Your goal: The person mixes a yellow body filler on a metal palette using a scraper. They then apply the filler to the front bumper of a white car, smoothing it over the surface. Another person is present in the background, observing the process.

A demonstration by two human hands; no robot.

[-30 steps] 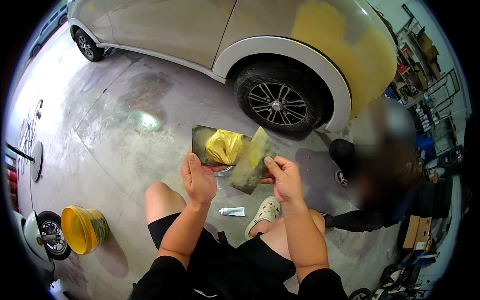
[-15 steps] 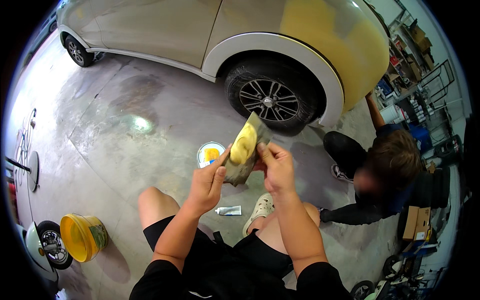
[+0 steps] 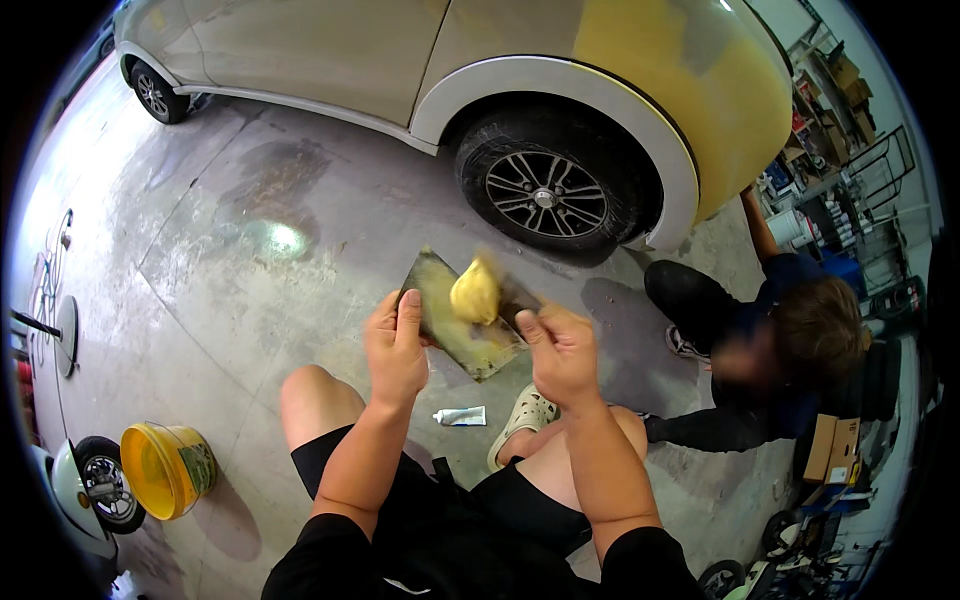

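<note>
While gripping a flat, smeared plate (image 3: 448, 335) by its left edge with the left hand (image 3: 396, 345), holding a dark, blurred scraper (image 3: 518, 296) in the right hand (image 3: 563, 350). Having a lump of yellow paste (image 3: 475, 295) between the two, over the plate's upper right edge and by the scraper's left end; too blurred for telling contact with the plate from a gap. Clamping the plate on the left with thumb straight, pointing up along its surface, and with fingers tucked behind. Pinching the scraper on the right with thumb slanting inward and fingers curled beneath. Holding both forearms (image 3: 365, 455) up from the lower edge of view, elbows bent, hands nearly level and a little apart.

Looking past the plate's lower corner, meeting a white tube (image 3: 462, 416) lying on the floor (image 3: 250, 350), just left of a pale, holed clog (image 3: 533, 408). Toward the floor's left edge, finding a yellow bucket (image 3: 165, 475) beside a small spoked wheel (image 3: 108, 480). At the floor's far edge, facing a beige car (image 3: 330, 60) with a yellow area (image 3: 735, 130) above its nearer wheel (image 3: 545, 198). Toward the right edge, seeing a crouching co-worker (image 3: 820, 330) near a cardboard box (image 3: 830, 448).
</note>
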